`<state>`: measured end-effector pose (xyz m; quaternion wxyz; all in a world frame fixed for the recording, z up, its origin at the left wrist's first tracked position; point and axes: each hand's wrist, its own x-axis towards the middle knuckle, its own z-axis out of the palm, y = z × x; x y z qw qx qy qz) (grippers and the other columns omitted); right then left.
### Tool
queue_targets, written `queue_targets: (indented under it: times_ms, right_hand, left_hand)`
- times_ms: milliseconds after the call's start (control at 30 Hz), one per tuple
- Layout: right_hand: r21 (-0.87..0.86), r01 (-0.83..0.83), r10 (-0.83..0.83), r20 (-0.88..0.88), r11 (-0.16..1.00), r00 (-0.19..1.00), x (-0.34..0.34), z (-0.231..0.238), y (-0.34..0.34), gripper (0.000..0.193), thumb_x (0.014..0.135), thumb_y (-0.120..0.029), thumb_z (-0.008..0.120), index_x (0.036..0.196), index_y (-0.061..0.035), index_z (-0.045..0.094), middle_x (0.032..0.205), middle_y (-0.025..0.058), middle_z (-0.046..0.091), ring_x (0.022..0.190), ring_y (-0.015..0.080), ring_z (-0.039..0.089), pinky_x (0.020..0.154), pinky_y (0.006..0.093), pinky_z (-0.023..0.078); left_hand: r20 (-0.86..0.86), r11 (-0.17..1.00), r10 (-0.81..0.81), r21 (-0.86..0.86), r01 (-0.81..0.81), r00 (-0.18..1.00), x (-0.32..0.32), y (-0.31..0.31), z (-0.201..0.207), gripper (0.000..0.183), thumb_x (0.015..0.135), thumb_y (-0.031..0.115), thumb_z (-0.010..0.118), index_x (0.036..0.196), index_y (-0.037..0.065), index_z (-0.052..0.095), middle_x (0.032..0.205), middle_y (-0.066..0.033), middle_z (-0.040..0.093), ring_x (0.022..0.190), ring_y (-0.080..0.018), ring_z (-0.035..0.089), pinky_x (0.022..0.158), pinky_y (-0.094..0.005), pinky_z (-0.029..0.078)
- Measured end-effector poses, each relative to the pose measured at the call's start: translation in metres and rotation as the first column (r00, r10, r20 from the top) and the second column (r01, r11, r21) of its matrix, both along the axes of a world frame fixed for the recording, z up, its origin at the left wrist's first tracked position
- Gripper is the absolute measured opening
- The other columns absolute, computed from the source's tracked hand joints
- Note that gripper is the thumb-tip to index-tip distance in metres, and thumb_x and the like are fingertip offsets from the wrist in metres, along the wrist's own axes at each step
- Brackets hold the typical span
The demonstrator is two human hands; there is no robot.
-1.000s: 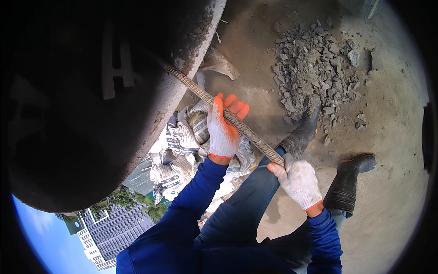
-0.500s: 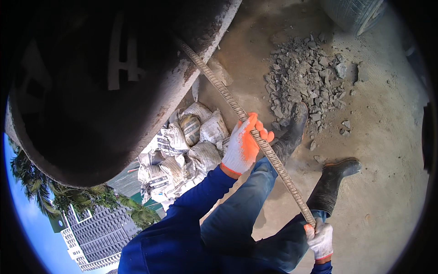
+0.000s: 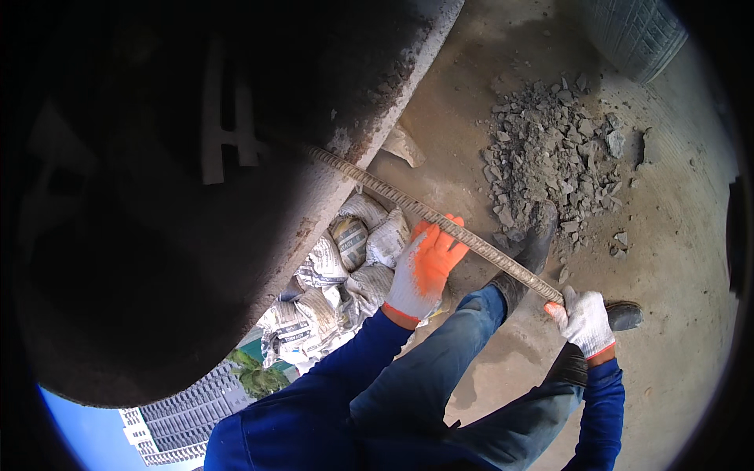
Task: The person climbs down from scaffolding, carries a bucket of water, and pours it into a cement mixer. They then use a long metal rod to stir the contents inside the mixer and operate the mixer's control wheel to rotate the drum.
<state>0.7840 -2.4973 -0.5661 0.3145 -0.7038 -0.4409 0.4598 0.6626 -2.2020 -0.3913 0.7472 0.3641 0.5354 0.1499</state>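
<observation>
A long ribbed steel bar, seemingly rebar, slants from my right hand up to the left. Its far end goes into the dark opening of a large drum-like vessel with a crusted grey rim, where its tip is lost in shadow. My right hand, in a white glove with orange fingertips, is wrapped round the near end. My left hand, gloved in white with an orange palm, supports the bar midway, its fingers curled behind it. The bar rests against or passes close over the rim; I cannot tell which.
Broken grey rubble is heaped on the floor by my boot. Stacked white sacks stand beside the vessel. A tyre is at the far right, and a stone chunk lies near the rim.
My right hand has risen, bringing the bar's near end up and to the right, so the bar slants less steeply. My view has shifted, and the vessel covers more of it.
</observation>
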Motion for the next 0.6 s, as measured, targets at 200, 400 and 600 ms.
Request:
queue_targets:
  times_ms: [200,400,600]
  right_hand:
    - [0.08,0.196,-0.202,0.064,0.977,0.977,0.001,0.044,0.117,0.057,0.107,-0.061,0.061,0.094,-0.0053,0.065,0.064,0.0174,0.067,0.064,0.0408,0.072,0.06,0.0514,0.057]
    - [-0.14,0.241,-0.27,-0.248,0.96,0.93,-0.077,0.131,0.045,0.057,0.105,-0.06,0.066,0.091,-0.0047,0.065,0.066,0.0224,0.067,0.069,0.0458,0.072,0.063,0.0545,0.056]
    - [-0.363,0.24,-0.334,-0.221,0.9,0.916,-0.107,0.183,-0.123,0.05,0.102,-0.053,0.072,0.089,-0.006,0.065,0.065,0.0206,0.067,0.064,0.0437,0.071,0.059,0.054,0.054]
  left_hand:
    - [0.134,0.988,-0.011,0.153,-0.01,0.991,-0.01,0.018,-0.046,0.036,0.119,0.029,0.055,0.146,0.007,0.049,0.144,-0.0149,0.061,0.136,-0.0312,0.061,0.123,-0.0572,0.047]
    - [-0.449,0.905,0.225,0.425,-0.014,0.865,-0.004,0.02,-0.004,0.031,0.114,0.027,0.064,0.137,0.007,0.057,0.121,-0.01,0.072,0.107,-0.0281,0.072,0.099,-0.0513,0.064]
    - [-0.161,0.994,-0.101,-0.053,0.094,0.982,-0.03,-0.09,0.008,0.028,0.113,0.02,0.063,0.139,0.009,0.057,0.096,-0.006,0.07,0.084,-0.0267,0.071,0.091,-0.0549,0.064]
